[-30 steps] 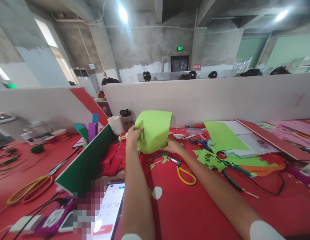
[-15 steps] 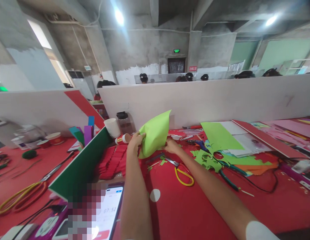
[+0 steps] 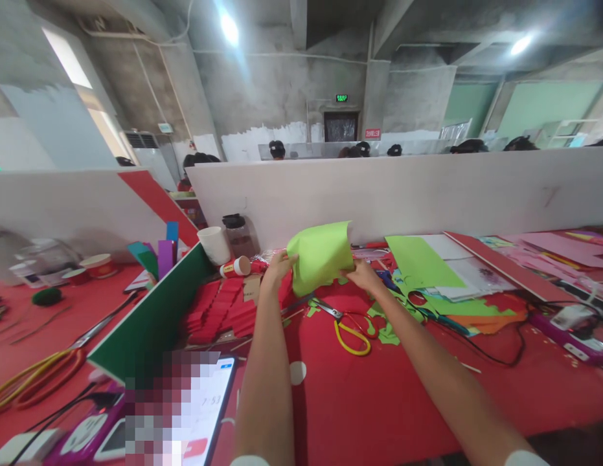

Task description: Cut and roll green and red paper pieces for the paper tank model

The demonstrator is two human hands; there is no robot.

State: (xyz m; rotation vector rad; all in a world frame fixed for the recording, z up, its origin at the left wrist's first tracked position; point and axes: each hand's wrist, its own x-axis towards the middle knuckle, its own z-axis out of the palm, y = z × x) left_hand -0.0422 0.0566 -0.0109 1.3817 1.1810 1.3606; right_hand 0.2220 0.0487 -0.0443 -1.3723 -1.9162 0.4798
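A sheet of lime-green paper (image 3: 321,255) is held up over the red table, bowed and curling at its top edge. My left hand (image 3: 280,268) is closed on its left edge, thumb in front. At the lower right corner my right hand (image 3: 363,275) pinches the same sheet. Just below lies a pair of scissors (image 3: 352,333) with one yellow and one red handle, blades pointing up-left. Green paper scraps (image 3: 389,333) lie beside the scissors. Stacked red strips (image 3: 216,310) sit left of my left hand.
A green board (image 3: 150,310) stands slanted at the left, near a phone (image 3: 218,395). A white cup (image 3: 214,244) and a dark-lidded bottle (image 3: 239,236) stand behind. Another flat green sheet (image 3: 425,262) lies at right. A white partition (image 3: 403,191) closes off the back.
The green sheet has swung to the right and turned broader toward me. Both hands have shifted right with it, and the right hand has moved farther from the left.
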